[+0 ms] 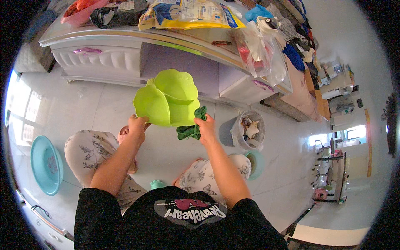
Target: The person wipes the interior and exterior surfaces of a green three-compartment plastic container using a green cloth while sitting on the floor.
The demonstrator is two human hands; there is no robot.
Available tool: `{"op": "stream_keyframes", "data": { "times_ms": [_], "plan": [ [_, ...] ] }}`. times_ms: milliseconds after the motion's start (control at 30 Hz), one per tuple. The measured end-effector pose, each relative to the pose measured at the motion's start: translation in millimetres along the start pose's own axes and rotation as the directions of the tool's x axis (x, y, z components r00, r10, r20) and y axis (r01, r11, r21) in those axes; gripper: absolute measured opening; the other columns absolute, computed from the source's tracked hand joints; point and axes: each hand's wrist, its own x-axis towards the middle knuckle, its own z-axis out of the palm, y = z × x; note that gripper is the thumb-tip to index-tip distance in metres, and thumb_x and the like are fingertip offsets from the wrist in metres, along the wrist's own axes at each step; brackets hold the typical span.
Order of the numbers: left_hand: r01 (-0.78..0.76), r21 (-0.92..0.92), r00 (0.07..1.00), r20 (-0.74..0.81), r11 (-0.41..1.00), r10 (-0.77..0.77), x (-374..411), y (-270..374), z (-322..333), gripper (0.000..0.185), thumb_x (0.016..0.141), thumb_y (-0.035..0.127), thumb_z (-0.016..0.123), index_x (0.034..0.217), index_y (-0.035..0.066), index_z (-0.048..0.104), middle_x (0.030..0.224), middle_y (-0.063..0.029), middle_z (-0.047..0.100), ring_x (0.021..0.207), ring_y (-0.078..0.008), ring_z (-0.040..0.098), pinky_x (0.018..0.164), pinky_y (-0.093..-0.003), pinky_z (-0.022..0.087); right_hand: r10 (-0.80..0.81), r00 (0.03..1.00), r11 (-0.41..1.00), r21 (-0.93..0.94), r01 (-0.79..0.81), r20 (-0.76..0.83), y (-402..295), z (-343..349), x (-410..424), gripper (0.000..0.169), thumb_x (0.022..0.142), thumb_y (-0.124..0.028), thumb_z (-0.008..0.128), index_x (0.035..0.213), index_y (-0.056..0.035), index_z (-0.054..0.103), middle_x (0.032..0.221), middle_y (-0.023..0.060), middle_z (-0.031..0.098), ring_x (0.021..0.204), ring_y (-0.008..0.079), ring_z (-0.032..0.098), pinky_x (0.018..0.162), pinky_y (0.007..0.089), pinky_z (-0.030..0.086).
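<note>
A lime-green divided plastic tray (pixel 181 107) with scalloped edges is held up between both hands, its compartments facing me. My left hand (pixel 138 127) grips its lower left edge, thumb on the rim. At the lower right edge, my right hand (pixel 204 126) pinches the tray together with a dark green cloth (pixel 189 132), which hangs partly below the tray. The compartments hold nothing visible. Fingers behind the tray are hidden.
Ahead stands a white cabinet (pixel 100 59) with a plastic package (pixel 193 14) and bags on top. A lined trash bin (pixel 248 129) stands right of my hands. One blue basin (pixel 47 165) lies far left; a pale green container (pixel 254 165) is beside my right knee.
</note>
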Motion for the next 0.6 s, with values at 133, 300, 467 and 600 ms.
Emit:
{"op": "stream_keyframes", "data": {
  "times_ms": [133,300,467,600],
  "plan": [
    [0.094,-0.163,0.995,0.036,0.982,-0.089,18,1,1,0.027,0.075,-0.005,0.051,0.102,-0.009,0.048,0.099,-0.0148,0.055,0.086,-0.0247,0.058,0.075,-0.0349,0.053,0.039,0.998,0.964,0.263,-0.026,-0.046,-1,-2,24,0.021,0.083,-0.019,0.060,0.097,-0.0044,0.056,0.089,0.0045,0.059,0.077,0.0163,0.058,0.065,0.0326,0.048],
    [0.249,-0.354,0.967,0.133,0.901,-0.215,47,-27,7,0.026,0.077,-0.001,0.049,0.103,-0.003,0.048,0.099,-0.0117,0.055,0.088,-0.0249,0.055,0.078,-0.0395,0.050,0.269,0.961,0.887,0.405,-0.221,-0.066,-17,19,38,0.033,0.089,-0.024,0.052,0.112,-0.0012,0.047,0.104,0.0097,0.056,0.090,0.0248,0.058,0.076,0.0391,0.049],
    [0.416,-0.363,0.903,0.271,0.834,-0.333,38,-22,34,0.031,0.080,0.009,0.048,0.111,0.005,0.048,0.104,-0.0093,0.054,0.093,-0.0278,0.051,0.086,-0.0427,0.040,0.378,0.846,0.772,0.377,-0.512,0.375,16,56,24,0.034,0.085,-0.015,0.052,0.116,-0.0020,0.047,0.110,0.0109,0.056,0.099,0.0247,0.056,0.084,0.0377,0.047],
    [0.325,-0.358,0.925,0.312,0.876,-0.216,27,-12,50,0.036,0.080,0.000,0.047,0.116,0.001,0.042,0.106,-0.0138,0.052,0.097,-0.0286,0.052,0.085,-0.0416,0.044,-0.001,0.797,0.818,-0.458,0.347,0.604,27,70,16,0.045,0.081,-0.026,0.059,0.121,-0.0089,0.047,0.121,0.0102,0.050,0.111,0.0272,0.048,0.091,0.0387,0.039]
  ]
}}
